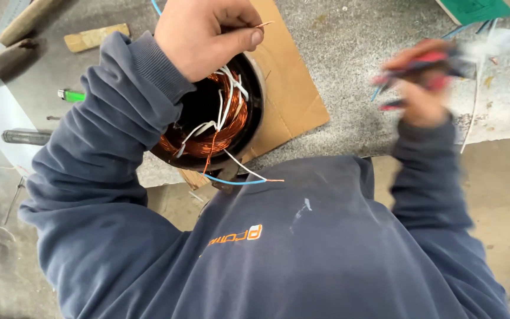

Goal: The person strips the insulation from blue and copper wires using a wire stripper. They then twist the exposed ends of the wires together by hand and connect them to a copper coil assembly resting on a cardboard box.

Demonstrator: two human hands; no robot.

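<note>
The left hand is pinched shut, thumb against forefinger, on a thin copper wire end rising from the motor stator, whose copper windings and white sleeved leads sit just below it. The right hand, blurred, is closed around red-handled pliers. The stator rests on a cardboard sheet at the edge of a grey speckled bench. Farther left lie a green lighter and wooden pieces.

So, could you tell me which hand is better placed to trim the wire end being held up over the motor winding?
Probably the right hand: it holds the red-handled pliers, though motion-blurred and off to the side. The left hand is occupied, its grip pinching the wire end above the copper winding.
</note>
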